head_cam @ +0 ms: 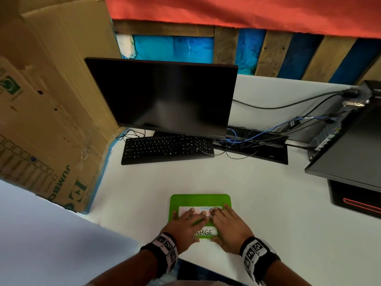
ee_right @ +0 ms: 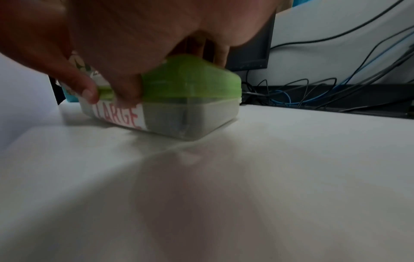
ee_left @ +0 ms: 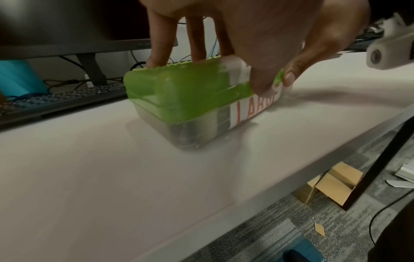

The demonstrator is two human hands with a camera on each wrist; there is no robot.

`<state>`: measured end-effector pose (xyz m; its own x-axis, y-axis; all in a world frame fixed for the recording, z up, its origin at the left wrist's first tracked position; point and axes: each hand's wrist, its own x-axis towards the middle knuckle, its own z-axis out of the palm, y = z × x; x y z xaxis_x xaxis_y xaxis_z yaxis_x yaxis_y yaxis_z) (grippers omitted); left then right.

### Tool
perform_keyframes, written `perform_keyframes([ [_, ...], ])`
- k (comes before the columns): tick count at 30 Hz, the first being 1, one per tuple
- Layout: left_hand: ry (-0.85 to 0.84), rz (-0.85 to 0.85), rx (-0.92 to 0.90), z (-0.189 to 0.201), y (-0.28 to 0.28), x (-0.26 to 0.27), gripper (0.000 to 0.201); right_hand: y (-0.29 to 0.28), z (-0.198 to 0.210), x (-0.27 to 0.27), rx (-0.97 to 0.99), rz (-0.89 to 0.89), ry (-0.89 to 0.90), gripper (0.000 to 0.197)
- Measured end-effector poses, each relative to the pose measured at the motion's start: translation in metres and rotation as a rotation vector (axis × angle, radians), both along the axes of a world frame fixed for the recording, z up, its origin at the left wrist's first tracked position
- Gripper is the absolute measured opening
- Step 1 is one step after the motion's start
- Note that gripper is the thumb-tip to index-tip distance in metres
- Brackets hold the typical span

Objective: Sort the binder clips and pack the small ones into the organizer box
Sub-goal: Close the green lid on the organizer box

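An organizer box (head_cam: 200, 200) with a green lid and a clear base stands on the white desk just in front of me. A white label reading LARGE is on its front. My left hand (head_cam: 183, 223) and right hand (head_cam: 228, 226) both lie over the lid, fingers stretched toward its far edge. In the left wrist view the left hand (ee_left: 257, 35) has its thumb on the green front latch of the box (ee_left: 179, 92). In the right wrist view the right hand (ee_right: 134, 35) has its thumb on the same latch of the box (ee_right: 190, 79). Dark things show dimly through the base; no loose binder clips are in view.
A black keyboard (head_cam: 167, 148) and a dark monitor (head_cam: 165, 96) stand behind the box. A large cardboard carton (head_cam: 51, 100) walls off the left. A computer tower (head_cam: 350, 145) and tangled cables (head_cam: 257, 139) fill the right and back.
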<state>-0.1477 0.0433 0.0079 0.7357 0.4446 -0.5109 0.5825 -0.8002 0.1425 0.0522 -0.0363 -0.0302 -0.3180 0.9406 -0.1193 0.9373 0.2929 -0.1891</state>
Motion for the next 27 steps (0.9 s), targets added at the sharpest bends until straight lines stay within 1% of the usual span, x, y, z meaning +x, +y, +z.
perform_keyframes([
  [1,-0.01,0.007,0.004,-0.001,0.001,0.0,0.067,0.0,-0.005,-0.002,0.058,0.001,0.004,0.059],
  [4,-0.044,0.029,0.002,-0.003,0.001,-0.001,0.064,0.001,-0.007,-0.007,0.141,-0.012,0.03,0.059],
  [7,-0.065,0.045,0.001,-0.008,0.0,-0.001,0.062,0.002,-0.006,-0.009,0.151,-0.002,0.045,0.06],
  [11,-0.081,0.048,0.046,-0.012,-0.003,-0.001,0.059,0.002,-0.006,-0.007,0.145,0.03,0.01,0.055],
  [14,-0.091,0.034,0.062,-0.011,-0.005,-0.001,0.06,0.004,-0.001,-0.008,0.111,0.026,-0.001,0.054],
  [16,-0.079,0.016,0.038,-0.014,-0.006,-0.003,0.066,0.005,0.003,-0.008,0.098,0.03,-0.019,0.052],
  [17,-0.084,0.015,0.065,-0.016,-0.006,-0.005,0.068,0.005,0.005,-0.009,0.103,0.023,-0.022,0.051],
  [19,-0.107,0.03,0.053,-0.013,-0.007,-0.005,0.066,0.004,0.012,-0.008,0.091,0.013,0.009,0.049],
  [21,-0.09,0.042,0.052,-0.01,-0.006,-0.004,0.063,0.003,0.016,-0.003,0.048,0.02,0.019,0.05],
  [23,-0.101,0.043,0.071,-0.005,-0.005,-0.005,0.064,0.002,0.022,0.007,-0.035,0.049,0.055,0.053],
  [25,-0.098,0.017,0.084,-0.002,0.0,-0.008,0.074,0.002,0.024,0.017,-0.069,0.071,0.082,0.058],
  [26,-0.061,0.029,0.079,-0.004,0.003,-0.011,0.084,0.003,0.024,0.02,-0.075,0.085,0.087,0.058],
  [27,-0.068,0.046,0.129,-0.01,0.005,-0.015,0.094,0.005,0.025,0.022,-0.096,0.103,0.09,0.057],
])
